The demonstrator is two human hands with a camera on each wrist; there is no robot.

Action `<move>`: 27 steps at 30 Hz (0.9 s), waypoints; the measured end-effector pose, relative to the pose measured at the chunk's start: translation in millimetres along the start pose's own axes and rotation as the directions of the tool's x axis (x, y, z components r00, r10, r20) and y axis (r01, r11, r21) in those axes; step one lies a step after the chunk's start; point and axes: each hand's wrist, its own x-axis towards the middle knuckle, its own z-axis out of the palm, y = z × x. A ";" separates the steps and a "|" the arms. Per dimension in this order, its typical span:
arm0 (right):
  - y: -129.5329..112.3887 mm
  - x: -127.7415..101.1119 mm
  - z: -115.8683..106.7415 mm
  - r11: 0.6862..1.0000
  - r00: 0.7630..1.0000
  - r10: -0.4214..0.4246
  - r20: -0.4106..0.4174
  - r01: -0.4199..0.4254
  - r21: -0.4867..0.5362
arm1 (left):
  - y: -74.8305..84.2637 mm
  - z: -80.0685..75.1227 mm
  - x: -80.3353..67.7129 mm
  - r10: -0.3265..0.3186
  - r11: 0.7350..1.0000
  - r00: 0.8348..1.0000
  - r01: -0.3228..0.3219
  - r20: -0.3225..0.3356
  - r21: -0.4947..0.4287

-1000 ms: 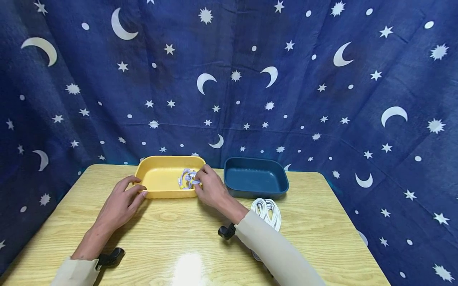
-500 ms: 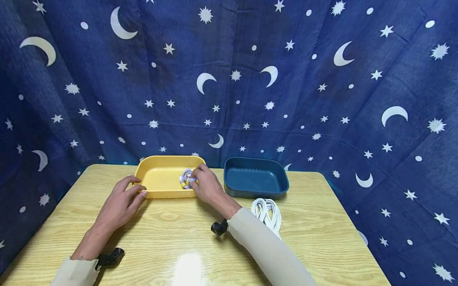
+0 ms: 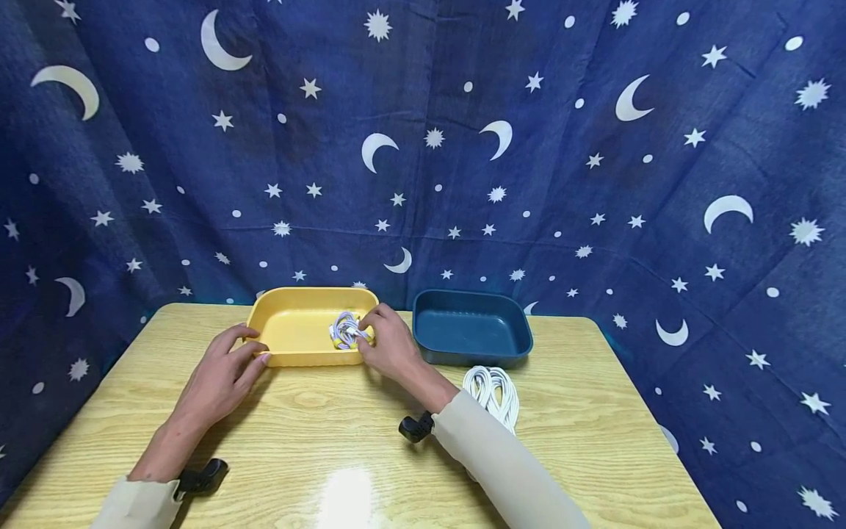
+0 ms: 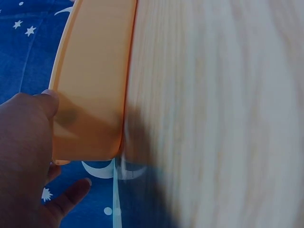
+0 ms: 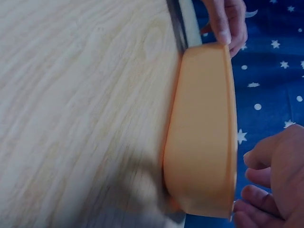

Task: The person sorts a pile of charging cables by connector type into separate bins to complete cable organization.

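Left hand (image 3: 221, 375) rests against the near-left corner of the yellow tray (image 3: 291, 334), fingers curled round its rim, the tray sitting toward the table's (image 3: 317, 441) far edge. Inside the tray's right end, the right hand (image 3: 390, 345) pinches a small coiled cable (image 3: 345, 330) between thumb and fingertips. Further right sits the dark blue tray (image 3: 472, 327), a bundle of white cable (image 3: 492, 389) lying just in front of it.

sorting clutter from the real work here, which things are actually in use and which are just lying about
In use:
- shallow yellow plastic tray, its near left corner held by the left hand
- small coiled white cable with yellow ends, pinched inside the tray by the right hand

Lying about:
- shallow dark blue plastic tray
- large coil of white cable on the wooden table
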 end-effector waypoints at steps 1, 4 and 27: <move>-0.3 -2.1 -2.2 1.000 1.000 0.005 -0.002 -0.005 0.008 | -0.2 -0.2 0.0 0.002 1.000 1.000 -0.002 0.001 -0.001; -1.0 -8.0 -7.7 1.000 1.000 0.014 -0.003 -0.014 0.019 | -0.7 -0.9 -0.1 0.009 1.000 1.000 -0.009 -0.005 -0.007; -2.7 -55.6 -38.4 0.984 0.997 0.066 0.040 -0.071 0.163 | -0.7 0.2 0.2 0.023 0.999 0.999 -0.024 -0.025 -0.024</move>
